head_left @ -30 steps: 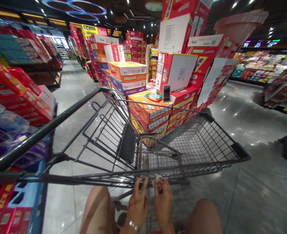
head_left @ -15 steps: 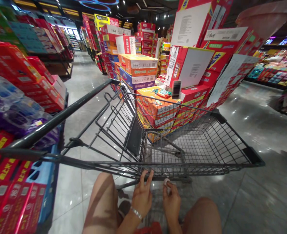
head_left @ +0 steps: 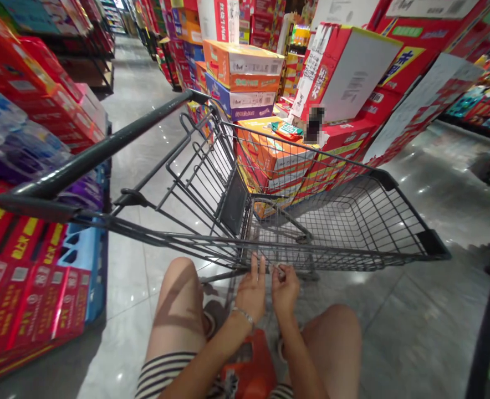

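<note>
A dark wire shopping cart stands sideways before my knees, its basket holding no goods that I can see. My left hand, with a bracelet at the wrist, is raised by the cart's near lower side. Two of its fingers stretch up and apart over the wires; whether they touch is unclear. Close beside it, my right hand has its thumb and fingers pinched together below the basket rail. Whatever lies in that pinch is too small to name. Between my legs is an orange-red plastic object.
Red drink cartons are stacked at left, under wrapped bottles. Beyond the cart rise stacked food boxes, with a green packet on top. The cart's handle juts left. Grey tiled floor extends right.
The view has tilted down, so the cart and boxes sit higher. My right hand has come nearer my left. The whitish bit seen at its fingertips is now hardly visible.
</note>
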### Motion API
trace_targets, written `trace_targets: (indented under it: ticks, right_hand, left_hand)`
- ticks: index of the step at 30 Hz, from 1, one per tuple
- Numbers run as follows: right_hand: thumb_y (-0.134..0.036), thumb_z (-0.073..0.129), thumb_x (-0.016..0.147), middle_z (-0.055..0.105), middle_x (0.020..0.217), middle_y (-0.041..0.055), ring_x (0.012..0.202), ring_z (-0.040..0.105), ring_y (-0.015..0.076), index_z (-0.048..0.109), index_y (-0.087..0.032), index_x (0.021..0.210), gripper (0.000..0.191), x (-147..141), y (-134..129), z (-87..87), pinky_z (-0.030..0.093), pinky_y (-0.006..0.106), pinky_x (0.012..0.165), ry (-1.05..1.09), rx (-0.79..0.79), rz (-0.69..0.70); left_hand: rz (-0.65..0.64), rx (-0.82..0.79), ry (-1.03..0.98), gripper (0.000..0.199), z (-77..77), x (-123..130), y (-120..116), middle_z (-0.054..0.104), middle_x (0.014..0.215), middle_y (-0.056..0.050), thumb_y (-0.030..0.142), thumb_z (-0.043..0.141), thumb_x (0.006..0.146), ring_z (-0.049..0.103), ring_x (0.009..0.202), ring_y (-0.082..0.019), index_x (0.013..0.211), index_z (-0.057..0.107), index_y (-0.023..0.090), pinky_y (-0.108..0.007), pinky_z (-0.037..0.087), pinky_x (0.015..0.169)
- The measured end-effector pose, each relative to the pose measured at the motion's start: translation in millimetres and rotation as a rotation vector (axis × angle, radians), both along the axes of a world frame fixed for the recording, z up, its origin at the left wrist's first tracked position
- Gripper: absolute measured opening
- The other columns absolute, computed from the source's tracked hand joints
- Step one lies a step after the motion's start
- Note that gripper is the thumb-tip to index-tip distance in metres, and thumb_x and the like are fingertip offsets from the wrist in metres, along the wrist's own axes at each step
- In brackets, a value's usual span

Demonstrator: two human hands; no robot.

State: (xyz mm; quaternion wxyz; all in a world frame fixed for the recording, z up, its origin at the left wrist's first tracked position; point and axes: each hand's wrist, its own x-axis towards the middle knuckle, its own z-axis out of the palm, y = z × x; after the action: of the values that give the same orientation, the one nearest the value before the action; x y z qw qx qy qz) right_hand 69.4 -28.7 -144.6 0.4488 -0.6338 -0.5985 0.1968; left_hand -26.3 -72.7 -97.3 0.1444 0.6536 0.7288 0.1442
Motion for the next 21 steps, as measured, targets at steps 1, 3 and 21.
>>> trace_targets:
  ticks: [1, 3, 21]
  right_hand:
    - [-0.035, 0.048, 0.081, 0.067, 0.082, 0.0102, 0.069, 0.058, 0.0194, 0.066, -0.014, 0.083, 0.028, 2, 2, -4.0, 0.046, 0.031, 0.067, 0.007, -0.022, -0.004]
    - [-0.035, 0.05, 0.078, 0.068, 0.082, 0.0108, 0.072, 0.059, 0.0209, 0.067, -0.014, 0.081, 0.027, 7, 5, -13.7, 0.046, 0.032, 0.069, 0.029, -0.089, -0.01]
    - [-0.035, 0.052, 0.083, 0.066, 0.081, 0.0081, 0.071, 0.058, 0.0164, 0.063, -0.015, 0.085, 0.023, 27, 1, 37.8, 0.046, 0.028, 0.07, -0.011, 0.165, -0.122]
  left_hand:
    - [-0.005, -0.003, 0.0, 0.09, 1.0, 0, 1, 0.017, 0.154, -0.01, -0.005, 0.04, 0.062, 0.06, 0.107, -0.026, 0.148, 0.021, 0.018, -0.037, 0.05, 0.091]
    - [-0.018, -0.013, 0.003, 0.091, 2.1, 0, 3, 0.015, 0.155, -0.012, -0.005, 0.041, 0.062, 0.06, 0.105, -0.026, 0.148, 0.019, 0.016, -0.037, 0.05, 0.09]
    - [-0.009, 0.014, -0.027, 0.078, 6.1, 9, -1, 0.009, 0.154, -0.023, 0.007, 0.045, 0.073, 0.056, 0.113, -0.028, 0.146, 0.018, 0.007, -0.037, 0.049, 0.091]
